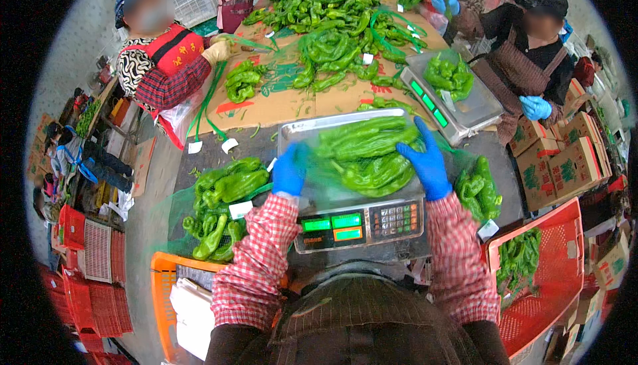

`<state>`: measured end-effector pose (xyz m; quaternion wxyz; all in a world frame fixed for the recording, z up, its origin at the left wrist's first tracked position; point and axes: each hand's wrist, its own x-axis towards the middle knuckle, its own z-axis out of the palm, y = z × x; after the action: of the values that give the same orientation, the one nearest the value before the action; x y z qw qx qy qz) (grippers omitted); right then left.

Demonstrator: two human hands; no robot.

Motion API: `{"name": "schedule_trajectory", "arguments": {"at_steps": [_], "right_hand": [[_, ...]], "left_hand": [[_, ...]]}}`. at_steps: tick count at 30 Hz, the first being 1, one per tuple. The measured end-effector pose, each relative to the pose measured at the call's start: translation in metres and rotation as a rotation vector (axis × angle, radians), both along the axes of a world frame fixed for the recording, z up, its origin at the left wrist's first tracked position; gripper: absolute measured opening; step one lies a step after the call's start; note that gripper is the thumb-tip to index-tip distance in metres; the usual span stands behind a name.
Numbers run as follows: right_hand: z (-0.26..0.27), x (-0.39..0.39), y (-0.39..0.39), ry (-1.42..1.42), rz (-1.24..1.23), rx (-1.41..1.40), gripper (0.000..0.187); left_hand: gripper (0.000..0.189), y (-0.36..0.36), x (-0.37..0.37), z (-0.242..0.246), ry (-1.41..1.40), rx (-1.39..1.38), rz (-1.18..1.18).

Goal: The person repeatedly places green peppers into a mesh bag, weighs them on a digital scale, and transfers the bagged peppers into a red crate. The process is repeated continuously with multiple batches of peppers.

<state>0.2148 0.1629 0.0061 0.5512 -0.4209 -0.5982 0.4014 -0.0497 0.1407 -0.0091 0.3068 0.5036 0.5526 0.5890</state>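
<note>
Long green peppers (371,153) in green mesh lie on the steel tray of a digital scale (359,225) in front of me. My left hand (290,170), in a blue glove, is at the tray's left side on the green mesh; it is blurred, and its grip cannot be made out. On the peppers' right side rests my right hand (427,160), blue-gloved, with thumb and forefinger spread apart. Netted peppers (232,183) with a white tag (240,210) lie left of the scale. Another netted bundle (477,190) is to its right.
A large pepper heap (329,6) covers the table's far part. A second scale (451,98) holds netted peppers at right. An orange crate (162,290) and a red crate (553,275) flank me. Co-workers (164,66) (538,51) stand on both sides.
</note>
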Motion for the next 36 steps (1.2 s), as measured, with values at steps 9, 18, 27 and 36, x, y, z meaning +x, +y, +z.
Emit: {"name": "schedule_trajectory", "arguments": {"at_steps": [9, 18, 27, 36], "right_hand": [[0.032, -0.065, -0.057, -0.775, 0.16, 0.512, 0.06], [0.0, -0.121, -0.057, 0.143, 0.831, -0.363, 0.038], [0.016, -0.103, -0.11, -0.589, 0.546, 0.384, 0.057], [0.005, -0.073, -0.116, -0.304, 0.673, -0.241, 0.034]], "left_hand": [[0.01, -0.111, -0.007, 0.035, 0.014, 0.051, -0.084], [0.025, -0.106, -0.025, 0.054, -0.811, 0.071, 0.199], [0.075, -0.12, 0.035, -0.013, -0.568, -0.116, -0.242], [0.054, -0.107, 0.015, 0.013, -0.422, -0.361, -0.393]]}}
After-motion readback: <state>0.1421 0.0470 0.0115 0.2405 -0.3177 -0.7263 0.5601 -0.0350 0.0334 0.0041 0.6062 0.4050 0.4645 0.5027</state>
